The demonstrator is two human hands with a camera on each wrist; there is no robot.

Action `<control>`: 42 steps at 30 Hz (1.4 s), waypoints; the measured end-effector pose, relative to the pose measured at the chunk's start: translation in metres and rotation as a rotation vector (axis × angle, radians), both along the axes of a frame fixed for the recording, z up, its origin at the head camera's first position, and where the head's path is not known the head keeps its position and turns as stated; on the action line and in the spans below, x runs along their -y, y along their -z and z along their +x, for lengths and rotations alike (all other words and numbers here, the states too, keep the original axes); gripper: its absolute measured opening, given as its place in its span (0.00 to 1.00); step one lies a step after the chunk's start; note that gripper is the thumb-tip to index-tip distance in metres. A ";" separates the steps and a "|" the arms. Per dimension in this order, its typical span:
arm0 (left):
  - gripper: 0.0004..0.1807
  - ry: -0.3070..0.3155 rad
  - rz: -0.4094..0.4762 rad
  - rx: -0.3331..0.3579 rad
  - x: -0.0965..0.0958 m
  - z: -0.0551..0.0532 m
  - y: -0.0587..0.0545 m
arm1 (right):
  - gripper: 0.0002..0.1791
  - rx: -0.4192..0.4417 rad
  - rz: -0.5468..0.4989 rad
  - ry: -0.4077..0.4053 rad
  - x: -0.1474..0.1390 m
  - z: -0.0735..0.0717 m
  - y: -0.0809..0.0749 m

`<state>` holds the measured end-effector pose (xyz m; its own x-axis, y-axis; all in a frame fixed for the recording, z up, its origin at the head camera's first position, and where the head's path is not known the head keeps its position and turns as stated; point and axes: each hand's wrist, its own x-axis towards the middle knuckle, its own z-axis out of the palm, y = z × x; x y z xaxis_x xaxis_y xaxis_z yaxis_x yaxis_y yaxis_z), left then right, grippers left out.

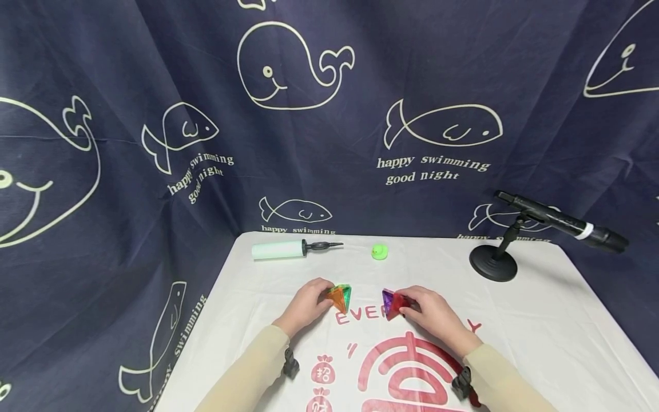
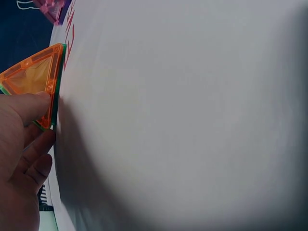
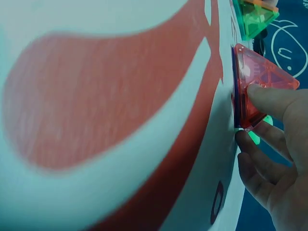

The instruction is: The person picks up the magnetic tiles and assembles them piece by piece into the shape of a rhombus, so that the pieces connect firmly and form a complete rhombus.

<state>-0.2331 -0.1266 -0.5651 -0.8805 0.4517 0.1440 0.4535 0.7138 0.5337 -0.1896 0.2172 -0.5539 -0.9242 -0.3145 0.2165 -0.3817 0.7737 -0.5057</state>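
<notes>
In the head view my left hand [image 1: 309, 303] pinches an orange translucent triangular magnetic tile [image 1: 337, 297], with a green triangular tile [image 1: 347, 293] set against it at an angle. The left wrist view shows the thumb pressed on the orange tile's face [image 2: 33, 77], other fingers behind its lower corner. Across a short gap, my right hand [image 1: 431, 310] pinches a red triangular tile [image 1: 396, 305] that meets a purple tile [image 1: 387, 298] along its left side. Up close in the right wrist view, the thumb lies on the red tile [image 3: 262, 70]. Both pairs stand on the white cloth near the printed letters.
Behind the hands lie a balloon pump [image 1: 280, 249] and a small green rubber duck [image 1: 380, 252]. A black microphone [image 1: 561, 217] on a round-based stand [image 1: 493, 263] occupies the table's back right. A dark blue curtain [image 1: 329, 154] hangs behind the white-covered table [image 1: 535, 326].
</notes>
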 end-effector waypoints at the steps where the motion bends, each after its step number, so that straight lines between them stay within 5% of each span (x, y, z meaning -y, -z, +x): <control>1: 0.18 0.001 0.001 -0.002 -0.002 0.000 0.000 | 0.23 -0.004 0.001 0.004 0.002 0.000 0.000; 42: 0.14 0.011 -0.016 -0.036 -0.039 -0.002 0.004 | 0.24 0.013 0.020 0.040 0.039 -0.011 0.000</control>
<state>-0.2354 -0.0875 -0.5692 -0.8698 0.4639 0.1679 0.4799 0.7168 0.5058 -0.2008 0.1778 -0.5538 -0.9388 -0.2818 0.1982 -0.3440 0.7983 -0.4944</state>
